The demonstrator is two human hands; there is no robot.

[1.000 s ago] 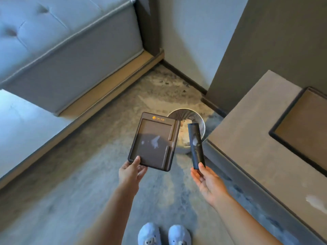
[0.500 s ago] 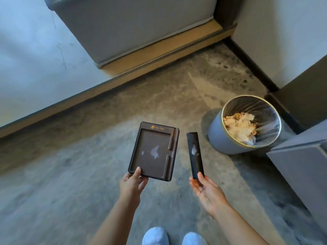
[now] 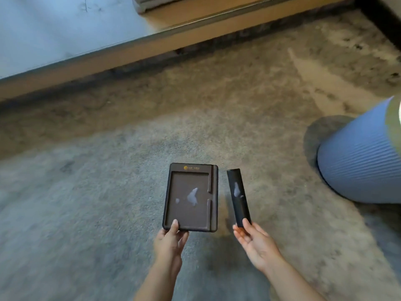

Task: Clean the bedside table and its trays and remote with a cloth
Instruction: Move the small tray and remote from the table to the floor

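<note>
My left hand (image 3: 171, 242) grips the near left corner of a small dark brown tray (image 3: 191, 197), held flat above the carpet. The tray has a gold logo at its far edge and whitish smears on its inner floor. My right hand (image 3: 256, 243) holds a slim black remote (image 3: 238, 197) by its near end, pointing away from me, just right of the tray. A pale smear shows on the remote's top face. The bedside table and any cloth are out of view.
A ribbed blue-grey waste bin (image 3: 360, 161) stands on the carpet at the right edge. A bed base with a wooden plinth (image 3: 195, 25) runs along the top. Grey-brown carpet (image 3: 86, 192) lies under my hands.
The view has swung left and down: the bedside table has left the frame and the bin has slid to the right edge. Both hands keep their hold on tray and remote.
</note>
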